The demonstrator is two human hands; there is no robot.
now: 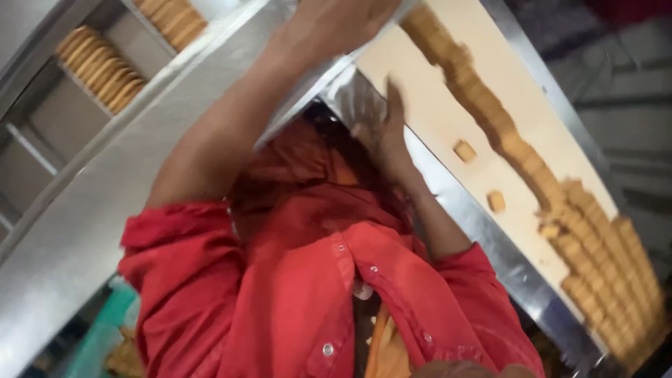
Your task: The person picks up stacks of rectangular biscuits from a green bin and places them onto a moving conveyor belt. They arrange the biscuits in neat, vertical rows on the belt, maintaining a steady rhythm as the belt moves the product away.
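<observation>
Biscuits (532, 175) are seen in a long overlapping row on a pale conveyor belt (427, 98), which runs from the upper middle of the frame down to the lower right. The long axis of the row follows this same diagonal. Two single biscuits (464, 150) lie apart from the row, on the bare belt between it and the steel edge (483, 231).

The right hand (392, 119) is raised at the steel edge in the upper middle of the frame, fingers stretched upward; it looks opened, but it is blurred and nothing is seen held in it. The row lies to the right of this hand, near but not touching, and the loose biscuits lie just below and right of it. This hand is the nearer one to the belt.

The left hand (336, 24) is placed at the top of the frame on a slanted steel rail (105, 203); it is cut by the frame, so its state cannot be told. More stacked biscuits (101, 68) stand in steel channels at the upper left. Red sleeves (182, 280) fill the lower middle.
</observation>
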